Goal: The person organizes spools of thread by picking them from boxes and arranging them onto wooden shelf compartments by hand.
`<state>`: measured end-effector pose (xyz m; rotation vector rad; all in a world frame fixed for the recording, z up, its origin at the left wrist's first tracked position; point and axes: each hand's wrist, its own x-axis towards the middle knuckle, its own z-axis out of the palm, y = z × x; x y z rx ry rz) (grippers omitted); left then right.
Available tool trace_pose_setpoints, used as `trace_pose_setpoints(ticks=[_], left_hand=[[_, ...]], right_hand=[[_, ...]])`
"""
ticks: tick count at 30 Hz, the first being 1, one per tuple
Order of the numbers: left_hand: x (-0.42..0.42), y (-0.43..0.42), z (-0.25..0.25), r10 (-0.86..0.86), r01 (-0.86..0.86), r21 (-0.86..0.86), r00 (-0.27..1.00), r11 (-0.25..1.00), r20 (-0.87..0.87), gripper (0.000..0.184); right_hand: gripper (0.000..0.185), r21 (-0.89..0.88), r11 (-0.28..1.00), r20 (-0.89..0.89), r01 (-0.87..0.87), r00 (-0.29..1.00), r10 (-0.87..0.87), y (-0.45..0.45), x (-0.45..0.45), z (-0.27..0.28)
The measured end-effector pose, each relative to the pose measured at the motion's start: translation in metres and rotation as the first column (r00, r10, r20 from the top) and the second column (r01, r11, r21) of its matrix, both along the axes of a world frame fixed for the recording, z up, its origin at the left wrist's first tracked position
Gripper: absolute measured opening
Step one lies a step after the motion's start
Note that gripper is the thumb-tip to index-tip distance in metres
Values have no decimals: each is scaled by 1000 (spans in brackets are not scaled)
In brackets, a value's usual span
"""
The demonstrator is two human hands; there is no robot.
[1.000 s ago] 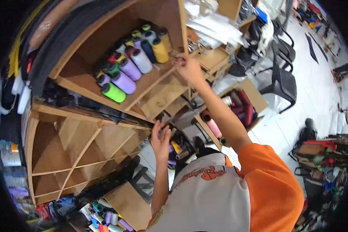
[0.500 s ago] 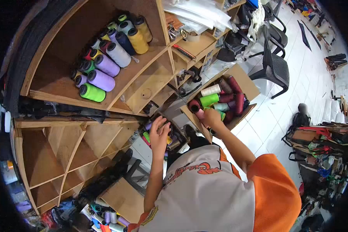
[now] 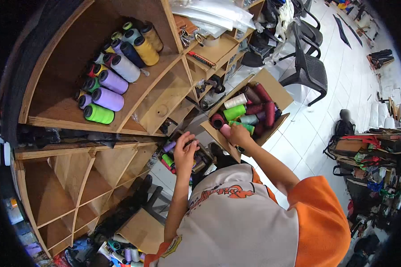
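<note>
My right hand [image 3: 240, 135] reaches into an open cardboard box [image 3: 283, 91] full of thread spools. Its fingers curl down between a pink thread spool [image 3: 226, 131] and a green one [image 3: 247, 128]; which of these it grips is hidden. Close by lie a bright green spool [image 3: 234, 112], a cream spool [image 3: 235, 101] and several maroon spools [image 3: 270, 114]. My left hand [image 3: 185, 149] is raised with fingers apart and holds nothing. Beneath it stands a dark container [image 3: 203, 151] with more spools, including a green one [image 3: 167, 160].
A wooden shelf [image 3: 156, 95] at upper left carries rows of coloured spools [image 3: 109, 99]. Below it is a wooden rack with compartments [image 3: 78, 196]. Black chairs [image 3: 310, 73] stand on the white tiled floor beyond the box. More spools [image 3: 128, 254] lie at lower left.
The view has shifted slightly, so the shelf and box sit further left. My right hand stays among the spools in the box, and my left hand remains raised with fingers apart.
</note>
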<state>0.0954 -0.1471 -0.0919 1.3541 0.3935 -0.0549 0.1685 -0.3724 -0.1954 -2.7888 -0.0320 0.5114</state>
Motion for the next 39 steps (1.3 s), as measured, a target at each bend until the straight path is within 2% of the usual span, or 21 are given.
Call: trace_pose_setpoints(ticks=[2, 5, 9, 11, 12, 13, 16, 17, 18, 20, 21, 24, 25, 26, 27, 31, 34, 37, 39], left_hand=[[1, -1, -2, -5, 5, 4, 1000, 1000, -4, 41], [7, -2, -2, -13, 13, 11, 1000, 1000, -3, 42], [8, 3, 4, -75, 75, 6, 997, 997, -4, 42], [9, 2, 4, -166, 164, -41, 985, 986, -52, 42], [11, 1, 6, -224, 217, -84, 970, 973, -90, 42], [10, 0, 8, -282, 267, -128, 951, 955, -127, 42], [9, -15, 17, -318, 233, -353, 926, 906, -204, 41], [12, -20, 26, -331, 234, -410, 925, 882, -185, 42], [11, -22, 21, -304, 220, -391, 937, 894, -170, 43], [13, -18, 7, -243, 185, -345, 961, 920, -131, 45], [13, -11, 12, -248, 197, -334, 961, 922, -119, 41], [0, 9, 6, -110, 88, -272, 992, 958, -67, 40], [-4, 17, 9, -102, 78, -273, 992, 959, -73, 39], [-10, 25, 9, -70, 50, -249, 995, 967, -71, 39], [-15, 32, 7, -40, 23, -228, 997, 973, -69, 39], [-31, 46, 6, 141, -156, -284, 987, 946, -72, 33], [-40, 51, 8, 210, -237, -296, 970, 926, -119, 29], [-46, 53, 4, 222, -253, -319, 966, 913, -130, 26], [-48, 54, 2, 235, -270, -350, 962, 897, -139, 25]], right_hand=[[45, 62, 996, -69, 64, 996, -59, 1, -6, 7], [55, 9, 996, -128, 89, 988, -87, -2, -2, 25], [53, 286, 928, -269, 236, 950, -159, -31, 0, 51], [45, 497, 729, -579, 472, 806, -127, -40, 3, 77], [42, 546, 592, -702, 592, 709, -61, -43, 6, 91], [51, 536, 553, -779, 638, 626, 32, -48, 10, 102], [67, 647, 495, -642, 581, 765, -59, -21, -1, 145], [78, 690, 496, -625, 526, 780, 42, -12, 0, 156], [73, 698, 547, -568, 462, 822, 31, 0, -5, 166], [74, 761, 474, -552, 442, 825, 117, 15, -6, 160], [62, 763, 412, -578, 497, 811, 91, 18, -3, 148], [56, 649, 592, -423, 478, 873, -240, 24, 29, 102], [57, 536, 773, -143, 339, 939, -312, 25, 40, 59], [59, 356, 904, 155, 235, 939, -305, 27, 47, 25], [68, 242, 926, -76, 290, 957, -280, 31, 59, 24], [67, 218, 949, -105, 229, 972, -211, 45, 78, 1], [52, 289, 956, 46, 44, 997, -59, 38, 90, -40], [48, 367, 893, -306, 260, 941, -148, 36, 94, -54], [41, 308, 858, -538, 410, 819, -199, 28, 93, -36]])
